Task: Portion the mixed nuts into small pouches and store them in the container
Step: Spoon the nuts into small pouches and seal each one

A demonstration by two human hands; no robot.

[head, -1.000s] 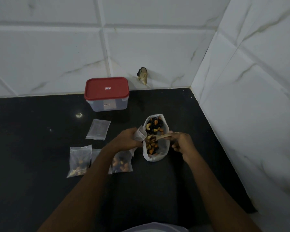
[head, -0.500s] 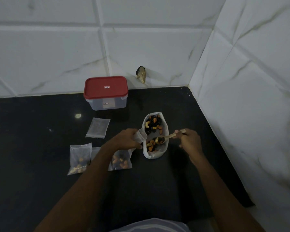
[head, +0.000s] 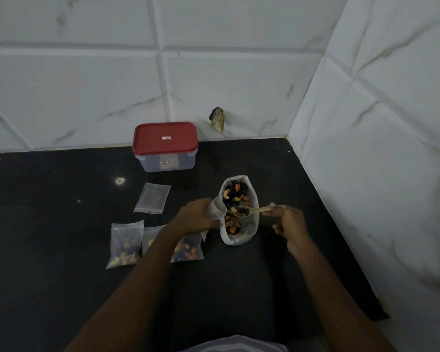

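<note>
A white bag of mixed nuts (head: 249, 233) lies open on the black counter. My left hand (head: 197, 215) holds a small clear pouch (head: 217, 209) upright against the bag's left edge. My right hand (head: 288, 221) grips a wooden spoon (head: 254, 211) by its handle, its bowl loaded with nuts over the bag, close to the pouch mouth. Two filled pouches (head: 125, 243) (head: 188, 250) lie left of the bag, the nearer one partly under my left forearm. An empty pouch (head: 153, 198) lies further back. The clear container with a red lid (head: 165, 146) stands shut by the wall.
The black counter (head: 48, 224) ends at a tiled wall behind and another tiled wall on the right, forming a corner. A small brownish object (head: 217, 119) sticks out of the back wall above the counter. The counter's front right edge drops off near my right forearm.
My right hand drew back to the right and lifted the spoon with a load of nuts above the bag. My left hand kept the pouch at the bag's edge.
</note>
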